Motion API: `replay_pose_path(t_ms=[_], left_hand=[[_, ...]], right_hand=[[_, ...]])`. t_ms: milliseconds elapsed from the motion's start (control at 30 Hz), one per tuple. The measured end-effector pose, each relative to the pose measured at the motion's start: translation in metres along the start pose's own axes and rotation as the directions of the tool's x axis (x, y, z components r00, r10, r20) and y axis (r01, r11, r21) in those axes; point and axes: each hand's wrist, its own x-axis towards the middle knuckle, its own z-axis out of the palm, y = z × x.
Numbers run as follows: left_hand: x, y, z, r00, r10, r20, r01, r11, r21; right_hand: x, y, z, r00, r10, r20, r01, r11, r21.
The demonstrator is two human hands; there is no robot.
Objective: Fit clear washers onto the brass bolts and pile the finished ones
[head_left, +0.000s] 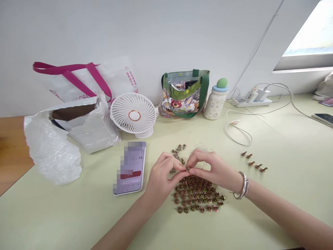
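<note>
Head view: left hand (159, 182) and right hand (212, 170) pinch together on what seems a small brass bolt (187, 169), above scattered flanged nuts (195, 196).

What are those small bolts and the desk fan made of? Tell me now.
The small bolts look like metal with a yellow-gold, coppery plating, judging by their glinting sheen, though they are too small to tell the base metal. The desk fan looks like white moulded plastic, with a smooth, slightly glossy finish and a thin ribbed grille.
</note>
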Motion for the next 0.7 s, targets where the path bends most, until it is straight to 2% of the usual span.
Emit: replay_pose_path(t_ms=[100,167,233,333,500,600,700], left_hand=[[0.0,0.003,0.001,0.99,-0.14,0.029,0.142,0.985,-0.096],[-0.001,0.004,0.002,0.982,-0.187,0.034,0.19,0.974,-0.125],[-0.002,0.004,0.003,0.977,-0.208,0.034,0.211,0.969,-0.125],[-0.002,0.003,0.003,0.982,-0.19,0.013,0.19,0.978,-0.088],[-0.001,0.0,0.002,0.998,-0.06,0.001,0.06,0.998,-0.029],[-0.001,-0.001,0.003,0.997,-0.075,0.014,0.075,0.997,-0.026],[-0.002,-0.001,0.005,0.994,-0.107,0.028,0.108,0.993,-0.038]], right_hand=[[-0.002,0.002,0.004,0.982,-0.156,-0.102,0.142,0.98,-0.137],[-0.002,0.004,0.006,0.947,-0.288,-0.142,0.242,0.931,-0.272],[-0.002,0.005,0.008,0.922,-0.357,-0.146,0.286,0.887,-0.362],[-0.002,0.005,0.008,0.946,-0.293,-0.139,0.232,0.911,-0.342],[-0.002,0.003,0.009,0.988,-0.117,-0.097,0.097,0.976,-0.193],[-0.003,0.004,0.011,0.987,-0.11,-0.113,0.088,0.978,-0.187],[-0.003,0.007,0.013,0.979,-0.156,-0.129,0.122,0.963,-0.239]])
